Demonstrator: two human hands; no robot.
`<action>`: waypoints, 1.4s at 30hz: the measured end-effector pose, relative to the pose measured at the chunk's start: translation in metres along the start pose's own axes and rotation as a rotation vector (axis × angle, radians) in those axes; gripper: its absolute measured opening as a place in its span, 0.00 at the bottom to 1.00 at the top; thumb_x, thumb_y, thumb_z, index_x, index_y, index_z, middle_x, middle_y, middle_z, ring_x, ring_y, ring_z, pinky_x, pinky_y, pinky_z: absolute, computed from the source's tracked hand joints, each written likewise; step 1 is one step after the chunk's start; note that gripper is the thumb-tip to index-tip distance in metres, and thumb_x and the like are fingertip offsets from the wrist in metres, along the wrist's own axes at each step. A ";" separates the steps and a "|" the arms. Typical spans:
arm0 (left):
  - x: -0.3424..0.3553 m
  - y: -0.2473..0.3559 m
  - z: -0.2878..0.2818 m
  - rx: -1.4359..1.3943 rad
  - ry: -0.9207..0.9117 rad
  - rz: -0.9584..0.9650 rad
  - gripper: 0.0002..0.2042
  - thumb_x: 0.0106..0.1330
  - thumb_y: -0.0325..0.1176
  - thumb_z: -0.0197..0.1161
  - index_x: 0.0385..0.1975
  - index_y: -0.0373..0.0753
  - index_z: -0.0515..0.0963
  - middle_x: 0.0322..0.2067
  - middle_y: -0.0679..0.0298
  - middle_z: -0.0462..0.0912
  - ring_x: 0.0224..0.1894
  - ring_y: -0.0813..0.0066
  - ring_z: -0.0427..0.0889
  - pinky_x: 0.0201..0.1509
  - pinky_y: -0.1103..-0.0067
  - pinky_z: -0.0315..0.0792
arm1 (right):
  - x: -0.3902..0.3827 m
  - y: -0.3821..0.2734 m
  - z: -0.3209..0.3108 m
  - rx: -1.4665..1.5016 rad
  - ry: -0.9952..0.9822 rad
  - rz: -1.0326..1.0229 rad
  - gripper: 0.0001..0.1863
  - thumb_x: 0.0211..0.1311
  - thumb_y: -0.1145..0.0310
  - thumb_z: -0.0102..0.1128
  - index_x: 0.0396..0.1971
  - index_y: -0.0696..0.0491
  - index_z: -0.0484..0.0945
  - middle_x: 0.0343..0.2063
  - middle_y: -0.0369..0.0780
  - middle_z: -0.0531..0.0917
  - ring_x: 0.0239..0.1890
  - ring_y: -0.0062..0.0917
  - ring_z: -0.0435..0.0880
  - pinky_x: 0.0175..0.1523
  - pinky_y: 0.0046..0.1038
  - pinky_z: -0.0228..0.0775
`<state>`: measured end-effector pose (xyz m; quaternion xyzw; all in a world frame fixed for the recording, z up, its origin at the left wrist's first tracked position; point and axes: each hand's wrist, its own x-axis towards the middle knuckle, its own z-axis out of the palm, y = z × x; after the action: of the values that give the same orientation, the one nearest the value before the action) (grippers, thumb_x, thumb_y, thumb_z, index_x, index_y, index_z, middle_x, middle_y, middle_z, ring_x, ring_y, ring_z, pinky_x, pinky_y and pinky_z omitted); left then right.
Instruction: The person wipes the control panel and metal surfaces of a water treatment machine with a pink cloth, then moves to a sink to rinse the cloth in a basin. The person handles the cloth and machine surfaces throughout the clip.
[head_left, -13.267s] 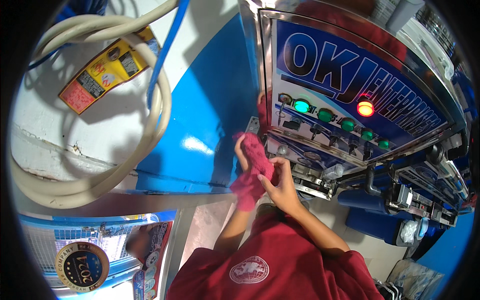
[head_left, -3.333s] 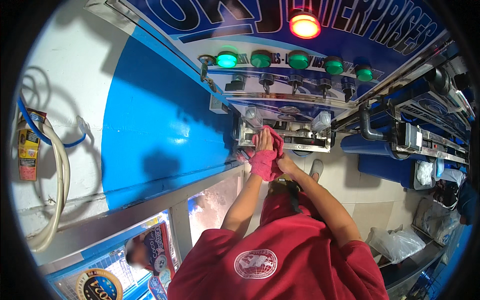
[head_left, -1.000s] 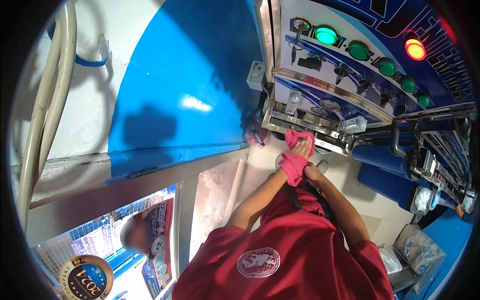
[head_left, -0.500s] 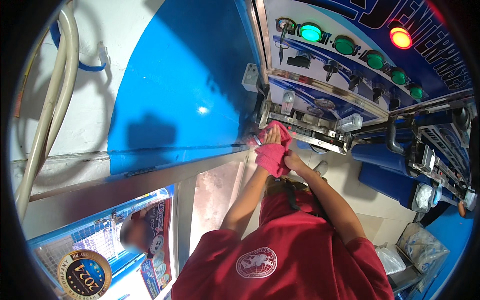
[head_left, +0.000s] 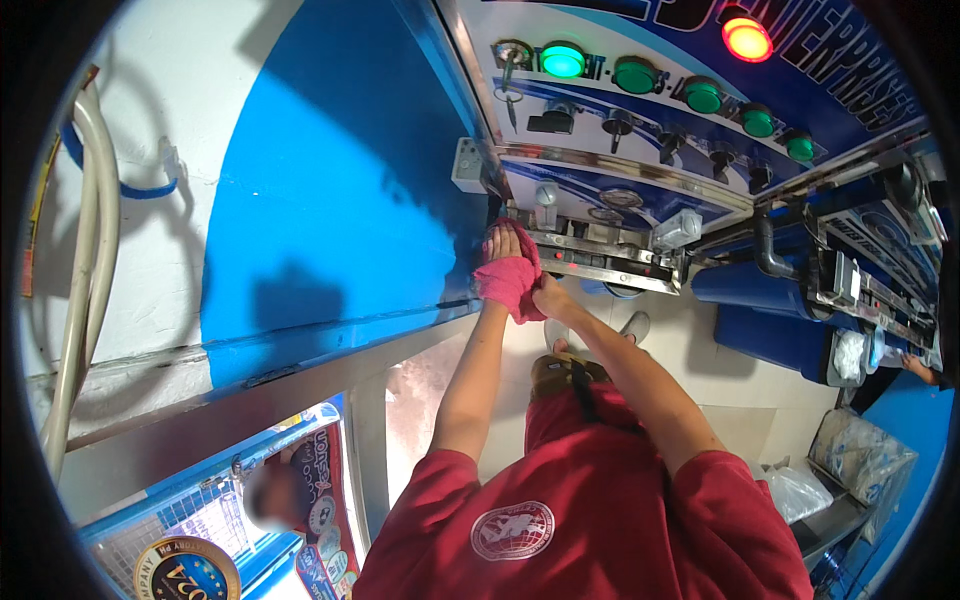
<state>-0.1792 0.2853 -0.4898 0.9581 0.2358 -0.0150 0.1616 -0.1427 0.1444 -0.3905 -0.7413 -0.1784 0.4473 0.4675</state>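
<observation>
A pink cloth [head_left: 508, 288] is wrapped about my left hand [head_left: 506, 244], part of it lying over the back of the hand and part under the fingers. My left fingers press it against the left end of a metal rail [head_left: 600, 272] on the machine. Beside it, my right hand [head_left: 549, 296] is closed on the cloth's lower right edge. What lies beneath the cloth is hidden. Above the rail are a clear filter housing [head_left: 546, 205] and round gauges [head_left: 622, 199].
A control panel with a lit green button [head_left: 563, 61], a red lamp [head_left: 748, 40] and several switches rises ahead. Blue wall [head_left: 340, 150] stands left, blue drums [head_left: 750, 288] right. Another person's hand [head_left: 920, 369] shows far right. A person is behind the window [head_left: 272, 497] at lower left.
My view has shifted, so the panel sits further left in it. Both hands have moved a little with the cloth, still at the rail's left end; the arms reach further forward.
</observation>
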 end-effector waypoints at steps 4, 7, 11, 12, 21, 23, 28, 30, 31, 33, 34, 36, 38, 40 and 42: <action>-0.033 0.016 0.005 -0.215 0.011 0.096 0.33 0.69 0.37 0.47 0.74 0.33 0.50 0.75 0.49 0.51 0.76 0.51 0.50 0.78 0.59 0.45 | -0.014 0.012 -0.009 -0.237 -0.111 0.165 0.23 0.58 0.74 0.47 0.54 0.66 0.74 0.48 0.56 0.82 0.53 0.43 0.82 0.56 0.38 0.73; -0.051 0.037 0.012 -0.288 -0.011 0.236 0.32 0.70 0.33 0.46 0.75 0.36 0.49 0.75 0.50 0.50 0.76 0.50 0.51 0.78 0.59 0.46 | -0.037 0.038 -0.017 0.092 -0.165 0.223 0.23 0.58 0.77 0.46 0.54 0.66 0.74 0.47 0.51 0.83 0.50 0.37 0.83 0.55 0.35 0.73; -0.047 0.080 0.026 -0.424 -0.102 0.432 0.32 0.69 0.34 0.47 0.74 0.38 0.52 0.75 0.49 0.51 0.76 0.50 0.53 0.77 0.58 0.49 | -0.061 0.080 -0.040 0.067 -0.004 0.103 0.23 0.59 0.78 0.44 0.55 0.67 0.72 0.45 0.47 0.84 0.47 0.32 0.82 0.53 0.33 0.74; -0.040 0.093 0.031 -0.248 -0.109 0.459 0.32 0.69 0.35 0.46 0.74 0.37 0.53 0.73 0.51 0.56 0.74 0.53 0.58 0.76 0.61 0.52 | -0.061 0.089 -0.046 0.085 0.032 0.112 0.23 0.59 0.78 0.44 0.56 0.67 0.71 0.45 0.47 0.84 0.47 0.32 0.82 0.53 0.33 0.75; -0.019 0.165 0.072 -0.097 -0.017 0.572 0.31 0.68 0.38 0.48 0.70 0.33 0.58 0.69 0.51 0.64 0.70 0.56 0.64 0.75 0.61 0.55 | -0.074 0.129 -0.090 0.222 0.233 0.239 0.22 0.59 0.81 0.41 0.54 0.64 0.73 0.41 0.44 0.84 0.39 0.29 0.85 0.44 0.31 0.79; -0.022 0.172 0.073 -0.133 -0.063 0.574 0.33 0.68 0.38 0.49 0.72 0.32 0.53 0.70 0.49 0.61 0.71 0.51 0.62 0.76 0.60 0.52 | -0.081 0.130 -0.098 0.334 0.292 0.338 0.21 0.60 0.80 0.42 0.53 0.64 0.73 0.41 0.44 0.84 0.39 0.30 0.85 0.46 0.32 0.79; -0.029 0.142 0.055 -0.188 -0.153 0.283 0.33 0.70 0.40 0.46 0.73 0.32 0.52 0.73 0.49 0.56 0.75 0.52 0.56 0.78 0.61 0.47 | -0.071 0.118 -0.094 0.243 0.109 0.286 0.22 0.59 0.80 0.44 0.54 0.63 0.73 0.43 0.43 0.84 0.39 0.29 0.84 0.46 0.33 0.78; -0.034 0.118 0.047 -0.132 0.046 0.257 0.33 0.70 0.40 0.46 0.73 0.32 0.52 0.73 0.50 0.56 0.74 0.52 0.58 0.77 0.60 0.49 | -0.057 0.113 -0.078 0.225 -0.002 0.219 0.22 0.58 0.80 0.44 0.53 0.64 0.74 0.43 0.44 0.84 0.40 0.30 0.84 0.46 0.33 0.77; -0.035 0.110 0.046 -0.099 0.114 0.216 0.33 0.70 0.39 0.46 0.73 0.32 0.52 0.73 0.50 0.57 0.73 0.52 0.60 0.77 0.60 0.50 | -0.050 0.112 -0.063 0.183 0.004 0.187 0.22 0.57 0.80 0.44 0.53 0.64 0.74 0.42 0.45 0.84 0.41 0.31 0.84 0.46 0.33 0.77; -0.033 0.104 0.048 -0.055 0.088 0.269 0.32 0.70 0.39 0.46 0.73 0.32 0.52 0.73 0.50 0.57 0.73 0.52 0.60 0.77 0.60 0.51 | -0.034 0.111 -0.043 0.127 0.013 0.041 0.22 0.57 0.79 0.45 0.52 0.64 0.75 0.41 0.47 0.85 0.42 0.33 0.84 0.47 0.33 0.77; -0.032 0.103 0.050 -0.029 0.068 0.282 0.32 0.70 0.39 0.46 0.73 0.32 0.52 0.72 0.50 0.58 0.73 0.52 0.61 0.76 0.60 0.51 | -0.031 0.113 -0.043 0.098 0.013 0.006 0.22 0.56 0.79 0.46 0.52 0.65 0.75 0.41 0.48 0.84 0.43 0.34 0.84 0.47 0.33 0.76; -0.031 0.108 0.056 0.024 0.030 0.298 0.32 0.70 0.39 0.46 0.73 0.32 0.53 0.72 0.50 0.58 0.72 0.53 0.62 0.76 0.61 0.52 | -0.034 0.116 -0.048 -0.032 -0.003 0.153 0.23 0.56 0.77 0.47 0.53 0.65 0.74 0.42 0.50 0.84 0.44 0.35 0.84 0.48 0.32 0.76; -0.032 0.118 0.063 0.034 0.017 0.363 0.32 0.70 0.38 0.47 0.73 0.32 0.53 0.71 0.49 0.59 0.72 0.52 0.63 0.76 0.60 0.54 | -0.047 0.116 -0.069 -0.094 -0.075 0.195 0.24 0.56 0.75 0.48 0.54 0.65 0.74 0.43 0.50 0.84 0.45 0.35 0.84 0.49 0.33 0.76; -0.039 0.141 0.075 0.001 -0.011 0.477 0.33 0.69 0.37 0.49 0.72 0.31 0.52 0.70 0.47 0.61 0.70 0.51 0.64 0.75 0.60 0.55 | -0.073 0.113 -0.093 -0.015 -0.053 0.221 0.26 0.56 0.73 0.50 0.56 0.66 0.73 0.46 0.52 0.84 0.46 0.35 0.84 0.51 0.34 0.75; -0.045 0.165 0.086 0.022 0.026 0.490 0.32 0.69 0.38 0.48 0.72 0.32 0.55 0.69 0.48 0.63 0.70 0.53 0.64 0.75 0.61 0.56 | -0.098 0.109 -0.113 -0.043 0.054 0.195 0.26 0.56 0.73 0.50 0.56 0.67 0.73 0.45 0.53 0.84 0.47 0.36 0.84 0.51 0.35 0.76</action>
<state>-0.1396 0.1003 -0.5166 0.9885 -0.0015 0.0343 0.1469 -0.1179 -0.0376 -0.4168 -0.7767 -0.1022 0.4667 0.4105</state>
